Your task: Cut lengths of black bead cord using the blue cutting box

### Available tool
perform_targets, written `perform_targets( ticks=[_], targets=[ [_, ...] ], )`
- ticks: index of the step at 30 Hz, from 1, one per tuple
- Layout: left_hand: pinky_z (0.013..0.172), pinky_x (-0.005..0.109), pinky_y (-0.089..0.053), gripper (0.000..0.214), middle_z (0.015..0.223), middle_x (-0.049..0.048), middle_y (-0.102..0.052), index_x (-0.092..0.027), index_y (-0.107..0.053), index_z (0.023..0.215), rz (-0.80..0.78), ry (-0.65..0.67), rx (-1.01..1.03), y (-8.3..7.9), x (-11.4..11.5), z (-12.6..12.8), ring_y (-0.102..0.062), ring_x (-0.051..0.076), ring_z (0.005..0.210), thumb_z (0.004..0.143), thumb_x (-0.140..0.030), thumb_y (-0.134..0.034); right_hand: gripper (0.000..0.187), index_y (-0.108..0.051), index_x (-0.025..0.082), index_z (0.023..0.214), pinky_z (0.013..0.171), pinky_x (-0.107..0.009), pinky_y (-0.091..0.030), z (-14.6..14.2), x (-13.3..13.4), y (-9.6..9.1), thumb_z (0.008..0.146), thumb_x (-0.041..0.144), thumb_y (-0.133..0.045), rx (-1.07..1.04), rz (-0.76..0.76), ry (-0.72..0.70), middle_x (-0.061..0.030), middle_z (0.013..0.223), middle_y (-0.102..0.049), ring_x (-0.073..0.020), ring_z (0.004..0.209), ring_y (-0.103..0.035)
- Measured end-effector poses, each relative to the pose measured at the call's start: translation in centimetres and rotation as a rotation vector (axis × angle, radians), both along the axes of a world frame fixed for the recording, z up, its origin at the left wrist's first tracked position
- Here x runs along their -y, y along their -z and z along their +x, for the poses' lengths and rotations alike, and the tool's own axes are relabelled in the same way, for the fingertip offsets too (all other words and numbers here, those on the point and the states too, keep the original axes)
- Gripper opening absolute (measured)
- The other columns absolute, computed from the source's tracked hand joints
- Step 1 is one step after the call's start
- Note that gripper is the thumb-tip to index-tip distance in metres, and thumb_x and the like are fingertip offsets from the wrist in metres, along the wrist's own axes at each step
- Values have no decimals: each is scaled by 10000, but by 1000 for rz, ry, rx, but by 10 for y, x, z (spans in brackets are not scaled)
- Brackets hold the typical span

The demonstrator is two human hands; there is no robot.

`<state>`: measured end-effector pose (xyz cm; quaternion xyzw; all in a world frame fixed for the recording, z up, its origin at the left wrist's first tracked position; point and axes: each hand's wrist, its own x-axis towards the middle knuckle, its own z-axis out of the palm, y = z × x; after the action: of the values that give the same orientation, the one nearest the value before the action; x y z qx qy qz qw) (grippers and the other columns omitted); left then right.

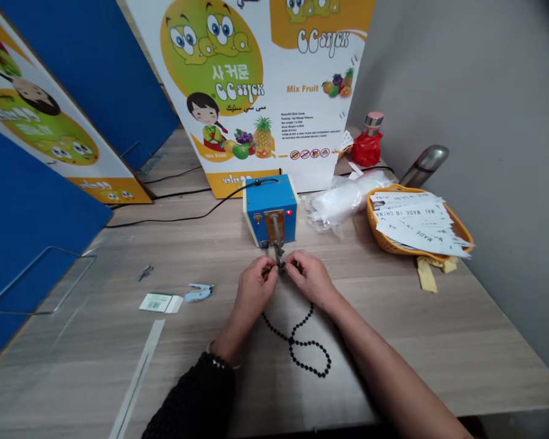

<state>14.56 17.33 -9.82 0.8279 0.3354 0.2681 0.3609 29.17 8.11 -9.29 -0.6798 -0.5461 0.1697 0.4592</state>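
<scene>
A string of small black beads (302, 344) lies looped on the wooden table (416, 329) between my forearms. My left hand (255, 285) and my right hand (308, 277) each pinch an end of the bead string. They hold the ends together at the metal tip (280, 256) that sticks out of the front of a small blue box machine (271, 209). A red light glows on the machine's front. Both hands are closed on the string, fingertips nearly touching.
An orange basket (384, 241) of printed paper labels sits at the right, with clear plastic bags (343, 198) beside it. A metal flask (423, 164) and a red bag (366, 149) stand behind. A small blue tool (199, 293), a label (160, 302) and a strip (137, 372) lie left. Printed cartons stand behind.
</scene>
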Motion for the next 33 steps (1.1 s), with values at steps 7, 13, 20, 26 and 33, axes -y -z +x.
perform_targets(
  ticks=[7, 13, 20, 26, 33],
  targets=[
    [691, 256, -410, 75, 790, -2, -636, -185, -613, 859, 2, 11, 15, 5, -1, 5, -585, 156, 729, 868, -210, -543, 97, -608, 182, 832, 720, -241, -389, 0, -5, 9, 879, 121, -547, -27, 57, 7, -7, 806, -587, -161, 780, -549],
    [683, 255, -408, 73, 782, -7, -634, -189, -620, 864, 16, 23, 11, 6, -3, 4, -584, 153, 719, 868, -201, -548, 102, -607, 187, 835, 726, -244, -391, 0, -7, 11, 880, 121, -543, -34, 54, -9, -10, 815, -594, -165, 785, -551],
    [684, 258, -411, 75, 778, 0, -626, -185, -616, 846, 35, 45, 23, 6, -3, 4, -578, 157, 724, 863, -183, -543, 98, -595, 181, 817, 686, -236, -372, -1, -5, 8, 875, 129, -538, -58, 65, -9, -5, 798, -583, -156, 760, -541],
    [683, 260, -416, 82, 785, 7, -634, -186, -622, 845, 12, 36, 23, 5, 0, 2, -582, 162, 723, 870, -205, -546, 90, -593, 181, 810, 673, -237, -369, -4, -2, 6, 870, 143, -537, -82, 55, -12, -5, 790, -583, -155, 747, -539],
    [684, 254, -419, 93, 784, 1, -634, -192, -619, 840, -32, 38, 31, 6, 5, 0, -587, 158, 731, 873, -212, -534, 97, -587, 180, 800, 664, -238, -364, -7, 1, 8, 871, 156, -527, -104, 56, -7, -3, 775, -580, -151, 725, -532]
  ],
)
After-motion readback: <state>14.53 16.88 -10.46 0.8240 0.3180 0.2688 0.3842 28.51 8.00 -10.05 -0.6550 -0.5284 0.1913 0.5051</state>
